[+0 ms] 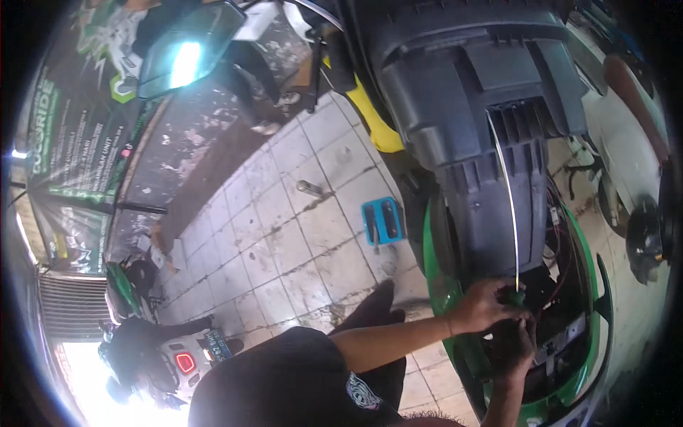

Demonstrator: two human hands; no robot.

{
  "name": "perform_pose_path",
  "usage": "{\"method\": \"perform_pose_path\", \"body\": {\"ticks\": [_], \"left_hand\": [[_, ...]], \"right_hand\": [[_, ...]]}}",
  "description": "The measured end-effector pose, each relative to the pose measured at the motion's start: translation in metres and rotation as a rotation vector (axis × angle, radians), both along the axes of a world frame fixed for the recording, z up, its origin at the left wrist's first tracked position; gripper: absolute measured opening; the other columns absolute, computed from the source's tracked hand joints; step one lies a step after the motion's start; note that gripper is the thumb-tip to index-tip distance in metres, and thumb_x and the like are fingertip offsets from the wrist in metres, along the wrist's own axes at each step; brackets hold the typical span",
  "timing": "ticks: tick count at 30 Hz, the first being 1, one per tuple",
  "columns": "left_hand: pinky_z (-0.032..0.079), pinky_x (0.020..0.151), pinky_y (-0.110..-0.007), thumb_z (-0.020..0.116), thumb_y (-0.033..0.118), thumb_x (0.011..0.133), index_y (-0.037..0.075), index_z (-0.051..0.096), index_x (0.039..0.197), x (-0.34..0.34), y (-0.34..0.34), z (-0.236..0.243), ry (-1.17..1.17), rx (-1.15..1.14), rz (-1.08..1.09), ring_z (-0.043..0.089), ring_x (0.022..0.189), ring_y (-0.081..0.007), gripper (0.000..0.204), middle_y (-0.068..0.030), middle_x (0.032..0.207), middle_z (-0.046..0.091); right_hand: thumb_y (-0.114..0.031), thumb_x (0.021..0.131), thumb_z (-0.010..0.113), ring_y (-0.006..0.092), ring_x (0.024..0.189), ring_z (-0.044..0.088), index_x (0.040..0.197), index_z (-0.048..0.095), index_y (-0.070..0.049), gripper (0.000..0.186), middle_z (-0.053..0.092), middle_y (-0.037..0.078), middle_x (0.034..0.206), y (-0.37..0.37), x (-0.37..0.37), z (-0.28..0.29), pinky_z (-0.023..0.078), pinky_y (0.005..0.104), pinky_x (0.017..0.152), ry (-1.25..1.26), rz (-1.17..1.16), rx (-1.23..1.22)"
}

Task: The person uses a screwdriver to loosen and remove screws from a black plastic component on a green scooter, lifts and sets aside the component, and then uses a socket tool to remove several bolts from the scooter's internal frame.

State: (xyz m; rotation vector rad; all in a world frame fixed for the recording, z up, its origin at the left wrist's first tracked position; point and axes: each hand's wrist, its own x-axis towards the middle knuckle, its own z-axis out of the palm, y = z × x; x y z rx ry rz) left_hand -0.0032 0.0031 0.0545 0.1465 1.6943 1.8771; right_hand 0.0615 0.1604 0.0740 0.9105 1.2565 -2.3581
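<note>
A scooter with green side panels [442,285] stands in front of me, its rear body uncovered. My left hand [485,307] is closed at the lower end of a thin pale rod or cable [510,196], where a small dark green piece shows at the fingers. Up from there the strand runs over a black plastic storage box [491,206]. Just below, my right hand [516,346] has its fingers pinched close to the left fingertips. What it grips is hidden. Both hands are above the dark opening between the green panels, where thin reddish wires [562,242] show.
A blue plastic tray [382,221] and a small metal cylinder [311,188] lie on the tiled floor. Another scooter [174,363] with a lit red tail light stands at lower left. A person's leg [249,89] shows at the top; a white panelled vehicle [629,135] stands right.
</note>
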Motion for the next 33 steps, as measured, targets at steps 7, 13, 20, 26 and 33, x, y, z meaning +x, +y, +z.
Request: {"method": "perform_pose_path", "body": {"ticks": [7, 13, 20, 26, 33], "left_hand": [[0.047, 0.104, -0.033, 0.074, 0.009, 0.089, -0.003, 0.052, 0.133, 0.013, -0.005, -0.005, -0.117, 0.257, 0.129, 0.061, 0.113, -0.0152, 0.051, -0.0105, 0.122, 0.065], [0.054, 0.094, -0.029, 0.075, 0.006, 0.088, -0.003, 0.057, 0.127, 0.010, -0.001, -0.002, -0.049, 0.491, 0.232, 0.065, 0.106, -0.0142, 0.044, -0.0098, 0.114, 0.069], [0.054, 0.095, -0.031, 0.074, 0.003, 0.087, -0.005, 0.056, 0.128, 0.001, 0.010, 0.008, 0.042, 0.201, 0.128, 0.065, 0.106, -0.0149, 0.045, -0.0122, 0.118, 0.067], [0.053, 0.097, -0.032, 0.075, 0.002, 0.086, -0.004, 0.057, 0.126, 0.005, 0.002, -0.009, -0.109, 0.095, 0.073, 0.062, 0.113, -0.0177, 0.044, -0.0113, 0.118, 0.065], [0.055, 0.088, -0.028, 0.082, 0.012, 0.080, 0.000, 0.065, 0.111, -0.020, -0.013, 0.007, 0.192, 0.218, -0.119, 0.066, 0.102, -0.0154, 0.038, -0.0081, 0.105, 0.070]], "right_hand": [[-0.045, 0.099, 0.054, 0.0194, 0.080, 0.063, 0.120, 0.055, -0.011, 0.040, 0.062, 0.004, 0.100, -0.009, 0.003, 0.002, 0.053, 0.0326, 0.068, -0.021, -0.146, -0.142], [-0.040, 0.099, 0.054, 0.0179, 0.090, 0.062, 0.114, 0.056, -0.011, 0.033, 0.062, 0.007, 0.104, 0.022, -0.006, -0.008, 0.052, 0.0320, 0.075, -0.150, 0.102, -0.601], [-0.051, 0.099, 0.050, 0.0117, 0.080, 0.058, 0.100, 0.055, -0.012, 0.039, 0.060, 0.004, 0.092, 0.050, 0.004, -0.018, 0.048, 0.0279, 0.067, -0.077, 0.127, -0.253], [-0.057, 0.099, 0.048, 0.0089, 0.066, 0.056, 0.104, 0.058, -0.009, 0.049, 0.060, 0.004, 0.086, -0.004, 0.002, -0.017, 0.044, 0.0233, 0.056, 0.248, -0.016, 0.380], [-0.054, 0.099, 0.049, 0.0092, 0.076, 0.055, 0.116, 0.055, -0.003, 0.054, 0.059, 0.004, 0.093, 0.008, -0.001, -0.007, 0.045, 0.0246, 0.062, -0.041, 0.139, 0.003]]}}
